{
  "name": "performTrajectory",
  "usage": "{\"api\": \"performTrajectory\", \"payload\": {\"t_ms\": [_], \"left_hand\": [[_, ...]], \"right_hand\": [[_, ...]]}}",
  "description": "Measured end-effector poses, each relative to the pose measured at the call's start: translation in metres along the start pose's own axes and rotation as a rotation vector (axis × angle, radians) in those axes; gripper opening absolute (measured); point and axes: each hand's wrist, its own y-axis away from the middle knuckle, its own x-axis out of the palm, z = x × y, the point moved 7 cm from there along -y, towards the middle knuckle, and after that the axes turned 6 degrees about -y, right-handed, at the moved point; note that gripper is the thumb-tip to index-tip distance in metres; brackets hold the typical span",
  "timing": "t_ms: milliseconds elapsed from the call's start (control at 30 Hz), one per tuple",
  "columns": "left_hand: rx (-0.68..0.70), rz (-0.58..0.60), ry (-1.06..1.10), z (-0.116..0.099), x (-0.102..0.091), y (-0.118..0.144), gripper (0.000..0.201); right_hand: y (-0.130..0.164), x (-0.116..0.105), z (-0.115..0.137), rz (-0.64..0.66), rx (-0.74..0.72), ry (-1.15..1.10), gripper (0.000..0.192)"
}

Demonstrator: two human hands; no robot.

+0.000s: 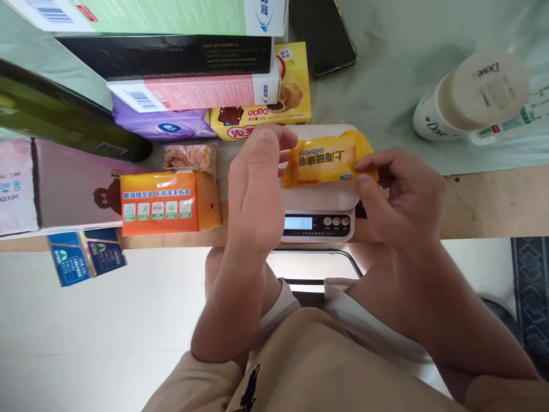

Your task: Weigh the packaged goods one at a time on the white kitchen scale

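Note:
A yellow wrapped bar of sulfur soap point(326, 160) is over the white platform of a kitchen scale point(319, 200), its printing upside down from my side. My right hand point(398, 191) pinches the packet's right end between thumb and fingers. At the packet's left end is my left hand point(259, 186), fingers curled against its edge with the tips partly hidden; its thumb points up, off the wrapper. Whether the soap touches the platform I cannot tell. The scale's lit display point(299, 224) seems to read 33, beside several round buttons.
Left of my hands stand an orange soap box point(160, 203), a small clear-wrapped snack point(189, 159), a purple pack point(160, 123), a yellow snack box point(295, 80), stacked boxes point(189, 94) and a dark green bottle point(64, 109). A phone point(323, 34) lies behind; a Dove tub point(437, 111) stands right.

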Motion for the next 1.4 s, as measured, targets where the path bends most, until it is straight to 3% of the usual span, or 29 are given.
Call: {"api": "performTrajectory", "payload": {"t_ms": [167,300,400,567,700,933,1067,1233,1400], "left_hand": [[0.071,-0.037,-0.077,-0.003,-0.005,-0.001,0.035],[0.107,-0.085,-0.07,0.0,-0.015,-0.005,0.029],[0.189,-0.111,-0.045,-0.001,-0.021,-0.008,0.022],[0.332,-0.111,-0.032,-0.004,-0.022,-0.01,0.025],[0.403,-0.096,-0.115,-0.009,-0.02,-0.006,0.033],[0.396,-0.139,-0.035,-0.013,-0.024,-0.006,0.032],[0.323,-0.088,-0.063,-0.005,-0.021,-0.014,0.04],[0.32,-0.004,-0.118,0.003,-0.02,-0.016,0.006],[0.269,0.049,-0.195,0.007,-0.007,-0.011,0.01]], "right_hand": [[-0.006,-0.002,-0.001,0.076,-0.069,0.153,0.017],[-0.008,-0.016,-0.018,-0.036,0.006,0.093,0.029],[-0.01,-0.022,-0.021,-0.113,-0.039,0.029,0.029],[-0.011,-0.019,-0.016,-0.126,-0.144,0.07,0.031],[-0.007,-0.017,-0.018,-0.117,-0.117,0.119,0.034],[-0.006,-0.01,-0.015,-0.056,-0.134,0.079,0.036],[-0.008,-0.008,-0.016,-0.043,-0.144,0.122,0.035],[-0.007,0.003,-0.008,0.027,-0.185,0.114,0.042],[-0.007,0.025,0.004,0.161,-0.11,0.126,0.058]]}}
